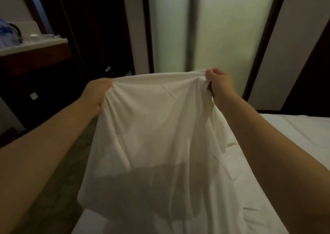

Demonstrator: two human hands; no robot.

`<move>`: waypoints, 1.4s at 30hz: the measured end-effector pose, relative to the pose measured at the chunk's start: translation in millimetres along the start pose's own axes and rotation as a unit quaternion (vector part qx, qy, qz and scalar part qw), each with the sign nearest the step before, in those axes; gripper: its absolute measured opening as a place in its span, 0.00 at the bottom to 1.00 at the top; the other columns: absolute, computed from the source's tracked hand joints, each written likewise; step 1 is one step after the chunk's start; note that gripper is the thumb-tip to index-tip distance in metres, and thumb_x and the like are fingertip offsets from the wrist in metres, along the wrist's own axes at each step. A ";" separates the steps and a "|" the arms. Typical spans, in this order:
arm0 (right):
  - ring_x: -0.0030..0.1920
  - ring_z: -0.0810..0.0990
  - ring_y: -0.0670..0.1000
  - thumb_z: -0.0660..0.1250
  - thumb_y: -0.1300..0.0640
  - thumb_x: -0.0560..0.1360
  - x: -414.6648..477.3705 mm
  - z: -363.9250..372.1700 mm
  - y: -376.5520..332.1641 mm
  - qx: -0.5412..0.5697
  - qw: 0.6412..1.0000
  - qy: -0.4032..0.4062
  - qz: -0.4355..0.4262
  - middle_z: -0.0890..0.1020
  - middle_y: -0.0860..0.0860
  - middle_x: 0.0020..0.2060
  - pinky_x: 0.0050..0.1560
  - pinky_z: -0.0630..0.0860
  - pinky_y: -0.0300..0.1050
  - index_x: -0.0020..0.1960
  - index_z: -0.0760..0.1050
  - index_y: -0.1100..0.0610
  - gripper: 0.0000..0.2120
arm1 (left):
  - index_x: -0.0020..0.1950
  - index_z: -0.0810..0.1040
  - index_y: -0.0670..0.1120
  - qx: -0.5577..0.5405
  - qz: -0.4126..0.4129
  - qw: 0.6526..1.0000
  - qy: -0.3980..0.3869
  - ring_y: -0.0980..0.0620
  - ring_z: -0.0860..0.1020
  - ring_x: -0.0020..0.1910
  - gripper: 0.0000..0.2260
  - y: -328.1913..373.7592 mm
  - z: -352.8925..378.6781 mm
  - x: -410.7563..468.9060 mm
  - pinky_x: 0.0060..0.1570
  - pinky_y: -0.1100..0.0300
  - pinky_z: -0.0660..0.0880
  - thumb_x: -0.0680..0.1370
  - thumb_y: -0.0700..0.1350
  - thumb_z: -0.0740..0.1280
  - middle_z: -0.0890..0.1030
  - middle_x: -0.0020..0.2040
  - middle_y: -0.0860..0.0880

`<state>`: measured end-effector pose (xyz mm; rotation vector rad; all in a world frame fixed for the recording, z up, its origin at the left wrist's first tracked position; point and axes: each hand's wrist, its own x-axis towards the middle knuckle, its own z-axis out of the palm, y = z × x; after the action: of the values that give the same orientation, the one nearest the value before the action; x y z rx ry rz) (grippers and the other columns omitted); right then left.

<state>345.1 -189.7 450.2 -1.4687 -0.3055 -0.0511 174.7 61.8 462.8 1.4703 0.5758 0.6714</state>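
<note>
While the left hand (97, 93) is gripping one top corner of the white cloth (157, 126) and the right hand (220, 86) is clenching the other in curled fingers, the cloth is hanging stretched between them over the bed (296, 132). Any hard shake is risking a bunched corner slipping free, and the loose cloth is then likely dropping and creasing.

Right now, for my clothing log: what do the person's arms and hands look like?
Both are bare: the left hand and right hand wear no gloves, and the left forearm and right forearm show no sleeves, watch or bracelet up to the picture's edge.
</note>
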 end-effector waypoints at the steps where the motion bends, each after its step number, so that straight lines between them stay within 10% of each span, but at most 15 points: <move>1: 0.32 0.71 0.47 0.61 0.62 0.78 -4.6 18.7 2.7 0.031 0.999 -0.013 0.005 0.73 0.49 0.31 0.33 0.68 0.42 0.39 0.75 0.53 0.10 | 0.41 0.75 0.46 0.008 -0.013 1.000 -0.012 0.54 0.72 0.32 0.08 -8.1 -15.0 12.2 0.33 0.62 0.73 0.79 0.38 0.61 0.74 0.35 0.50; 5: 0.71 0.64 0.52 0.65 0.57 0.77 -47.3 87.5 53.9 -0.139 0.989 -0.041 -0.003 0.64 0.52 0.72 0.69 0.63 0.46 0.75 0.57 0.53 0.30 | 0.39 0.74 0.45 0.024 -0.051 0.995 -0.081 0.51 0.74 0.34 0.11 -48.9 -58.7 48.1 0.33 0.60 0.73 0.79 0.36 0.60 0.76 0.35 0.47; 10: 0.71 0.64 0.56 0.55 0.32 0.68 -211.4 123.9 187.1 -0.476 0.876 -0.065 0.045 0.65 0.55 0.72 0.70 0.61 0.51 0.74 0.61 0.53 0.40 | 0.41 0.72 0.43 -0.018 -0.128 0.979 -0.155 0.55 0.77 0.30 0.10 -92.6 -40.8 56.8 0.30 0.65 0.76 0.80 0.33 0.58 0.77 0.36 0.47; 16: 0.62 0.72 0.43 0.68 0.43 0.72 -276.7 165.5 228.7 -0.229 0.951 -0.068 0.195 0.73 0.42 0.63 0.65 0.68 0.43 0.69 0.68 0.48 0.27 | 0.45 0.76 0.43 -0.054 -0.160 0.931 -0.324 0.52 0.81 0.39 0.08 -125.4 2.5 10.0 0.45 0.58 0.79 0.80 0.36 0.60 0.81 0.40 0.47; 19: 0.46 0.77 0.43 0.64 0.50 0.77 -257.9 183.6 205.7 -0.138 0.972 0.011 0.189 0.79 0.45 0.46 0.50 0.74 0.43 0.48 0.75 0.49 0.04 | 0.53 0.76 0.43 -0.082 -0.149 0.916 -0.364 0.51 0.81 0.44 0.07 -117.0 22.4 -4.2 0.46 0.59 0.79 0.80 0.37 0.59 0.81 0.46 0.46; 22: 0.35 0.71 0.47 0.60 0.53 0.79 -239.2 170.8 185.0 -0.162 0.970 0.094 0.158 0.74 0.49 0.33 0.40 0.68 0.44 0.36 0.70 0.57 0.14 | 0.62 0.73 0.46 -0.110 -0.123 0.906 -0.389 0.52 0.81 0.46 0.12 -109.3 38.2 1.0 0.48 0.61 0.78 0.81 0.37 0.58 0.81 0.50 0.47; 25: 0.33 0.69 0.49 0.61 0.49 0.74 -198.8 131.6 163.5 -0.108 0.968 0.181 0.134 0.71 0.47 0.27 0.39 0.70 0.49 0.29 0.68 0.53 0.16 | 0.69 0.67 0.54 0.101 0.011 0.907 -0.408 0.52 0.78 0.56 0.16 -107.8 44.7 2.5 0.56 0.56 0.74 0.81 0.46 0.59 0.78 0.59 0.49; 29: 0.33 0.70 0.53 0.64 0.54 0.75 -122.0 84.7 116.1 0.016 0.979 0.184 0.088 0.71 0.51 0.26 0.36 0.70 0.49 0.28 0.71 0.53 0.17 | 0.69 0.67 0.52 0.320 0.081 0.821 -0.465 0.51 0.75 0.56 0.21 -140.4 41.3 -40.1 0.52 0.58 0.73 0.77 0.51 0.66 0.74 0.55 0.55; 33: 0.38 0.74 0.46 0.63 0.59 0.79 -60.8 45.4 78.1 0.174 0.968 0.169 0.070 0.77 0.47 0.37 0.40 0.73 0.40 0.48 0.77 0.55 0.04 | 0.55 0.78 0.40 0.287 -0.044 0.919 -0.266 0.42 0.79 0.52 0.13 -155.9 73.3 -45.0 0.49 0.57 0.73 0.80 0.48 0.61 0.80 0.52 0.41; 36: 0.61 0.71 0.45 0.66 0.51 0.76 -74.0 18.4 80.4 -0.004 0.994 0.089 0.060 0.71 0.46 0.64 0.63 0.68 0.43 0.72 0.63 0.50 0.26 | 0.42 0.78 0.41 0.006 -0.180 0.966 -0.184 0.45 0.78 0.39 0.09 -111.7 122.9 -18.9 0.46 0.56 0.75 0.79 0.43 0.63 0.80 0.39 0.42; 39: 0.58 0.71 0.35 0.69 0.42 0.68 -139.1 29.1 95.0 -0.129 0.991 -0.042 0.020 0.70 0.34 0.60 0.57 0.68 0.32 0.69 0.63 0.44 0.33 | 0.40 0.76 0.41 -0.090 -0.169 0.957 -0.219 0.53 0.74 0.30 0.08 -65.4 165.6 -2.9 0.36 0.62 0.73 0.78 0.37 0.63 0.74 0.34 0.46; 42: 0.41 0.74 0.37 0.68 0.45 0.73 -148.3 25.9 107.2 -0.167 0.984 -0.006 0.058 0.76 0.37 0.42 0.42 0.70 0.36 0.52 0.71 0.47 0.11 | 0.46 0.76 0.41 -0.095 -0.152 0.958 -0.224 0.54 0.76 0.33 0.03 -42.5 188.7 -5.2 0.39 0.61 0.74 0.78 0.39 0.64 0.75 0.37 0.46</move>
<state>221.7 -175.1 313.4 -1.8178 -0.2278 0.0002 308.6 -72.9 425.9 1.2620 0.3596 0.1348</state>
